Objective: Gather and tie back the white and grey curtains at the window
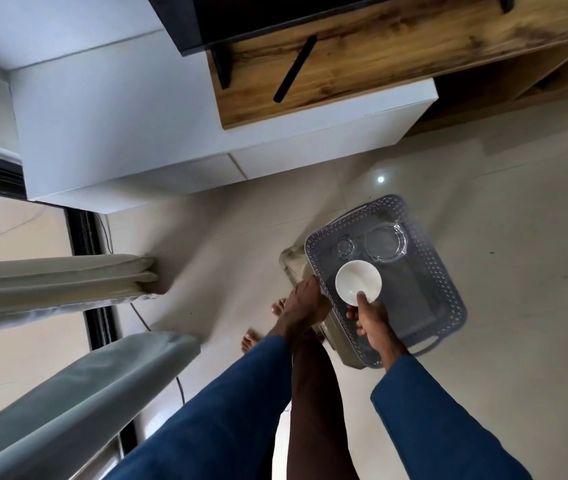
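Your right hand (374, 323) pinches a small white bowl (357, 280) by its near rim, thumb on top and fingers curled beneath, holding it over a grey perforated tray (448, 299). Your left hand (305, 303) rests against the tray's left rim with the fingers bent toward it; you cannot tell from here whether it actually grips the rim. Inside the tray, beyond the bowl, sit a clear glass dish (384, 242) and a small clear glass (344, 247) side by side. The tray rests on a beige stand (293, 261), only partly visible beneath it, and your bare feet (251, 341) stand on the tiled floor (483, 202) just beside it. The white curtain (50, 282) and the grey curtain (85, 386) hang to your left at the black window frame (83, 233), well apart from both hands. Further off stand a white cabinet (171, 116) and a wooden unit (344, 64) with black handles.
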Demonstrator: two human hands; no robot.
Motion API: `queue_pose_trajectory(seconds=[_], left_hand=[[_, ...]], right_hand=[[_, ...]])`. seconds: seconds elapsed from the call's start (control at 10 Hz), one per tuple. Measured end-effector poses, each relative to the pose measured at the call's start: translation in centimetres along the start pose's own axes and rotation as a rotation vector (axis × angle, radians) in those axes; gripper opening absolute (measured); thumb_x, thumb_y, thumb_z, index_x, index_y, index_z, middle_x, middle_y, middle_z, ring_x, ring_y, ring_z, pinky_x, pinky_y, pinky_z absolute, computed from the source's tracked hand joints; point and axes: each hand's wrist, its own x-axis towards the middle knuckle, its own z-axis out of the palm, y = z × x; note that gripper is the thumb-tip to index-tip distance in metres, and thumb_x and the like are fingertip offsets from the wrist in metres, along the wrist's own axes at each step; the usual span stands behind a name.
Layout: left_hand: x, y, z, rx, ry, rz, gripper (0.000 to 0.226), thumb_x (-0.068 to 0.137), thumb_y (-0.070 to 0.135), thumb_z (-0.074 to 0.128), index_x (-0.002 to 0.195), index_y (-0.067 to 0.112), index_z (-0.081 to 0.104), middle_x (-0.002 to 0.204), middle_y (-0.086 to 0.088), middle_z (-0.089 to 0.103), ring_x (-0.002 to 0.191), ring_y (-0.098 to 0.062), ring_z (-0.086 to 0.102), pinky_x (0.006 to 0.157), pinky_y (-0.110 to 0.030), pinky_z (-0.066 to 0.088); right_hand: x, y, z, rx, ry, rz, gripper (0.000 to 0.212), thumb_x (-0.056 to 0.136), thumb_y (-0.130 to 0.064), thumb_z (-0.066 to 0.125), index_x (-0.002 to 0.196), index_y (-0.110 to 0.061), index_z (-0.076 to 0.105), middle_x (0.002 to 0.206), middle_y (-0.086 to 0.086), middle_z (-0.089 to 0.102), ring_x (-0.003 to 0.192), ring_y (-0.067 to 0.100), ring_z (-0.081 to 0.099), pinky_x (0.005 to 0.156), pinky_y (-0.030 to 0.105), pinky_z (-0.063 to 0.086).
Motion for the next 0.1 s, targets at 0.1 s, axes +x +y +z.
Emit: queue_pose_trajectory(seconds=[0.1], left_hand=[[-0.16,-1.72,0.58,-0.021,0.006,-0.033,0.032,0.091,0.012,0.052,0.123,0.005,0.053,0.121,-0.015,0.062,0.107,-0.028,0.057,0.089,-0.038,0.047]], right_hand=[[-1.50,-0.37,-0.60,-0.036,-0.059,0.012,0.054,0.102,-0.047,0.043,0.087,0.000,0.066,0.066,0.009,0.063,0.035,0.009,0.036,0.034,0.015,0.023]])
